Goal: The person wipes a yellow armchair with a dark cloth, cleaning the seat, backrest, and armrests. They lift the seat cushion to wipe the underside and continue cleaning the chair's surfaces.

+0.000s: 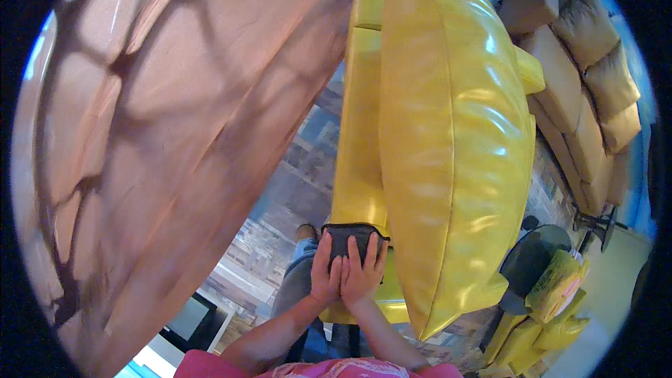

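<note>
A dark grey fabric piece with a black edge [343, 232] is at the near end of a yellow, shiny armchair seat [360, 133]. Both my hands are on it, close together, thumbs side by side. My left hand [325, 271] grips its left part. My right hand [361, 274] holds its middle and right part, with several fingers stretched over its surface. Whether the fabric is a pouch or a folded cloth, I cannot tell. Just right of my hands rises a large, puffed yellow backrest or cushion [455, 147], wrinkled and glossy.
A big brown leather-like sofa [189, 98] fills the left side. Another brown sofa with cushions [570, 98] stands at the far right. Wood-patterned flooring [280, 189] shows between the furniture. At the lower right are a dark round seat [535, 259] and smaller yellow furniture [535, 343].
</note>
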Available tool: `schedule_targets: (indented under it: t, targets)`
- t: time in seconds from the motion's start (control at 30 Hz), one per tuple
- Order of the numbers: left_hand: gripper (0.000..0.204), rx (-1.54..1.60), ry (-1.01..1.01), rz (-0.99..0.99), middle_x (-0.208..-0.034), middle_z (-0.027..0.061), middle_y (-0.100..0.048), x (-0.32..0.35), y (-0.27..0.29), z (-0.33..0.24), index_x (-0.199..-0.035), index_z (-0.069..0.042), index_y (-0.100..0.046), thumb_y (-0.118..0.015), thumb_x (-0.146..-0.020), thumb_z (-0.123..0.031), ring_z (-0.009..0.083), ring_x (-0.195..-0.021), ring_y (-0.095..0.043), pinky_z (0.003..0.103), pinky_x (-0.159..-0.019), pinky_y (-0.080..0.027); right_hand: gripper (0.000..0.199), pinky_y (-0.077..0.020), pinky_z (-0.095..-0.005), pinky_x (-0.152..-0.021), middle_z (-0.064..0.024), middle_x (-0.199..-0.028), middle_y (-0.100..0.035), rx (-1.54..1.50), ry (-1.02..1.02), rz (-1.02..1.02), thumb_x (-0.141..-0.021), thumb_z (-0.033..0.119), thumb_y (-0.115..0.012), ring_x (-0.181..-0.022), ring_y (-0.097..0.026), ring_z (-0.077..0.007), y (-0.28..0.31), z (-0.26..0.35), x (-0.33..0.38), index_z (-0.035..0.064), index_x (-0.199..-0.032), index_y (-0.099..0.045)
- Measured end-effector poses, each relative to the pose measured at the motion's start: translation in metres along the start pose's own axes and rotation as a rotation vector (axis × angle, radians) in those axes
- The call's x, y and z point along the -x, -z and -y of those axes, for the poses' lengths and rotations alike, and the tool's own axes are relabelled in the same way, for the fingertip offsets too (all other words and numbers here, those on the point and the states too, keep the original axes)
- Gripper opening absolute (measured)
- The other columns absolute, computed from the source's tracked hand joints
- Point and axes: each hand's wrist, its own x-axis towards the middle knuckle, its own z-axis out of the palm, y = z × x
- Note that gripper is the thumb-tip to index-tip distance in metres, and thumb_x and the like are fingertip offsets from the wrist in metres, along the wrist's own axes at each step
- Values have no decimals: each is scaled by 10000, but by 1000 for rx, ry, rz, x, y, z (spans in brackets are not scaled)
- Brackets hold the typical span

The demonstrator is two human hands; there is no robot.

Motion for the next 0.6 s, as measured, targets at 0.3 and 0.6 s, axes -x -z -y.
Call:
schedule_targets:
  t: [0.3, 0.6]
  targets:
    - [586, -4, -48, -40, -1537, 294, -293, 3, -66, -17, -1500, 9, -304, -473, -976, -191, 432, -1412, -326, 457, -1158, -261, 426, -325, -631, -1071, -281, -1519, -304, 178, 109, 24, -964, 222, -524, -1318, -315, -600, 41, -57, -12, 116, -1377, -532]
    - [563, -63, -77, -134, -1497, 321, -337, 19, -147, -37, -1462, 68, -335, -443, -984, -209, 469, -1369, -369, 466, -1144, -289, 437, -306, -617, -1088, -268, -1534, -288, 190, 140, 144, -939, 200, -550, -1338, -294, -584, 101, -116, -21, 125, -1369, -548]
